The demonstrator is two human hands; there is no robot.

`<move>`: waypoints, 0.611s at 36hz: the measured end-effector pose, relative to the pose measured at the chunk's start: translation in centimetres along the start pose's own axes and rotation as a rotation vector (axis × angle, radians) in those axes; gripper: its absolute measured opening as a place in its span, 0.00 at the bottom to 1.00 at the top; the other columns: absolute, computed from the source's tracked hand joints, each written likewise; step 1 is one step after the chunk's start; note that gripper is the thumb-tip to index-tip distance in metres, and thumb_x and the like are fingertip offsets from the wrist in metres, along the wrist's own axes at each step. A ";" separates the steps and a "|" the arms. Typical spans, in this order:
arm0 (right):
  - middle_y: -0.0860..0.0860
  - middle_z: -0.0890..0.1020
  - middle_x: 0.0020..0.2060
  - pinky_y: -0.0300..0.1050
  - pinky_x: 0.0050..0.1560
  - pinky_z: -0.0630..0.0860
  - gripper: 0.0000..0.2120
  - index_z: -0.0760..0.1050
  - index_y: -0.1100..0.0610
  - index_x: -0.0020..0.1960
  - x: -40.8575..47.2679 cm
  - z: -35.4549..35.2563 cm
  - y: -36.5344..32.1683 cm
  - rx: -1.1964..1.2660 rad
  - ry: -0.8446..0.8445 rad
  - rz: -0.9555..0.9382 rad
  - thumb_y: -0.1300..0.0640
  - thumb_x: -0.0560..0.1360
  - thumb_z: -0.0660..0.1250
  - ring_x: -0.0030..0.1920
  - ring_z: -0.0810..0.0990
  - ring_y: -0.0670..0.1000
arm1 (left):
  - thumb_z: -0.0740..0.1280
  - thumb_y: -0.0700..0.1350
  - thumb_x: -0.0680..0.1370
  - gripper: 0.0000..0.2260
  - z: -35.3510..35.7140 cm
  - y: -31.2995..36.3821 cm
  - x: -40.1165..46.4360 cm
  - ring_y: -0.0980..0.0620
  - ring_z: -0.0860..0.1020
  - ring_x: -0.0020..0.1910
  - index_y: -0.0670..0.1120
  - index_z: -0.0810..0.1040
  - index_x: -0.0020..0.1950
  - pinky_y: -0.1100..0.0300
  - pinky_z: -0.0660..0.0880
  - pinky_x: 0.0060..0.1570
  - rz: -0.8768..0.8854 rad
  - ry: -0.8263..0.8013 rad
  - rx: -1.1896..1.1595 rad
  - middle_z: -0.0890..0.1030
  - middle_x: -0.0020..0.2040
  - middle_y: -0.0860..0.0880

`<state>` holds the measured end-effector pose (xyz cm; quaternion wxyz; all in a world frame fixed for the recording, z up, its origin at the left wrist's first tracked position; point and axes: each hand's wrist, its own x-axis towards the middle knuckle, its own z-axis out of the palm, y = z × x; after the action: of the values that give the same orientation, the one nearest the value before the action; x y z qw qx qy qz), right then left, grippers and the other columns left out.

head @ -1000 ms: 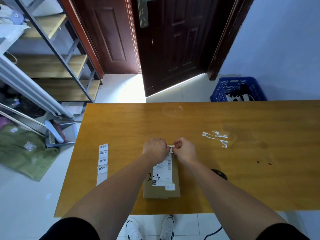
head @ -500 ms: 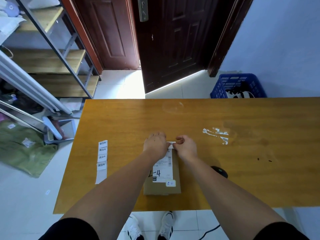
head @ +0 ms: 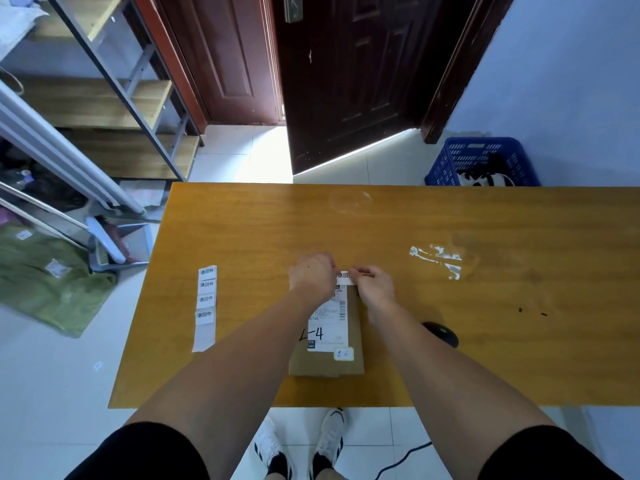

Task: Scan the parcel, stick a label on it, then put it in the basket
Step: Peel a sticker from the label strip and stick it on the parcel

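A brown cardboard parcel [head: 349, 363] with a white shipping slip marked "-4" lies flat near the front edge of the wooden table [head: 415, 223]. A small white label [head: 345, 277] sits over the parcel's far end. My left hand [head: 311, 277] pinches the label's left edge and my right hand [head: 375, 285] pinches its right edge. Whether the label touches the parcel I cannot tell. The blue basket [head: 460, 161] stands on the floor beyond the table's far right edge.
A strip of several white labels [head: 205, 299] lies on the table to the left. A black scanner [head: 441, 332] rests right of my right forearm. Torn tape residue [head: 436, 256] marks the table. Metal shelving [head: 114, 84] and a green bag [head: 45, 275] are at left.
Both hands have stayed over the parcel's far end with the label between them; more of the label shows between the fingers now. The view has shifted slightly.
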<state>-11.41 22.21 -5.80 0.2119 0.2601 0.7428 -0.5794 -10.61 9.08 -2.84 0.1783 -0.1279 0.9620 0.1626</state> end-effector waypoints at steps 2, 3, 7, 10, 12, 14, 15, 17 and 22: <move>0.51 0.85 0.45 0.49 0.49 0.79 0.05 0.81 0.50 0.43 0.2 0.1 -0.1 0.030 0.001 0.022 0.57 0.77 0.72 0.47 0.82 0.53 | 0.62 0.51 0.84 0.11 0.0 0.0 0.0 0.45 0.78 0.56 0.49 0.80 0.60 0.48 0.78 0.52 -0.007 0.002 -0.022 0.82 0.56 0.46; 0.50 0.85 0.44 0.48 0.48 0.79 0.06 0.81 0.50 0.42 0.3 0.2 -0.1 0.038 -0.001 0.030 0.58 0.77 0.71 0.46 0.82 0.52 | 0.61 0.51 0.84 0.11 -0.1 0.0 0.0 0.45 0.78 0.56 0.49 0.80 0.61 0.48 0.78 0.53 -0.014 0.001 -0.031 0.82 0.56 0.46; 0.49 0.84 0.41 0.46 0.44 0.76 0.07 0.81 0.50 0.42 0.3 0.2 0.0 0.051 0.004 0.030 0.57 0.79 0.69 0.43 0.80 0.51 | 0.61 0.50 0.83 0.12 -0.6 0.3 0.0 0.44 0.80 0.55 0.48 0.80 0.60 0.47 0.80 0.54 -0.046 -0.032 -0.079 0.84 0.54 0.46; 0.45 0.82 0.41 0.42 0.38 0.72 0.05 0.81 0.50 0.49 -0.2 -0.2 0.1 -0.087 0.006 -0.052 0.52 0.81 0.66 0.43 0.79 0.48 | 0.61 0.49 0.84 0.12 -0.9 0.1 0.1 0.43 0.80 0.56 0.46 0.79 0.63 0.46 0.80 0.56 -0.039 -0.081 -0.097 0.83 0.57 0.44; 0.46 0.83 0.46 0.44 0.44 0.75 0.10 0.81 0.51 0.57 -0.4 -0.7 0.3 -0.182 -0.035 -0.128 0.49 0.81 0.66 0.47 0.80 0.48 | 0.63 0.49 0.84 0.13 -1.0 -0.4 0.2 0.43 0.79 0.59 0.45 0.78 0.66 0.46 0.79 0.58 -0.020 -0.110 -0.121 0.81 0.62 0.44; 0.46 0.83 0.49 0.45 0.49 0.77 0.13 0.80 0.51 0.59 -0.8 -1.3 0.4 -0.227 -0.095 -0.169 0.46 0.79 0.69 0.50 0.81 0.48 | 0.65 0.51 0.84 0.16 -1.0 -0.8 0.2 0.43 0.78 0.62 0.44 0.77 0.69 0.48 0.78 0.61 0.016 -0.124 -0.129 0.78 0.66 0.43; 0.44 0.81 0.48 0.42 0.47 0.76 0.13 0.79 0.50 0.59 -1.0 -1.5 0.5 -0.254 -0.125 -0.176 0.46 0.77 0.71 0.49 0.81 0.46 | 0.66 0.52 0.83 0.18 -1.0 -1.0 0.1 0.43 0.77 0.63 0.44 0.76 0.70 0.49 0.77 0.62 0.036 -0.128 -0.125 0.77 0.66 0.43; 0.41 0.79 0.45 0.37 0.38 0.73 0.15 0.75 0.48 0.57 -1.5 -1.6 0.6 -0.310 -0.156 -0.181 0.45 0.75 0.75 0.44 0.78 0.40 | 0.67 0.55 0.82 0.21 -0.8 -1.3 0.0 0.43 0.76 0.64 0.44 0.75 0.70 0.50 0.75 0.62 0.079 -0.131 -0.102 0.77 0.66 0.43; 0.41 0.78 0.44 0.36 0.37 0.72 0.18 0.76 0.53 0.60 -1.8 -1.3 1.5 -0.281 -0.121 -0.202 0.48 0.75 0.75 0.43 0.77 0.39 | 0.69 0.56 0.80 0.19 0.0 -1.5 -0.4 0.43 0.75 0.63 0.46 0.77 0.66 0.48 0.75 0.62 0.124 -0.066 -0.063 0.76 0.63 0.44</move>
<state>-9.10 23.52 -5.48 0.2311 0.1169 0.8246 -0.5029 -9.76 7.78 -3.08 0.1953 -0.0684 0.9561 0.2076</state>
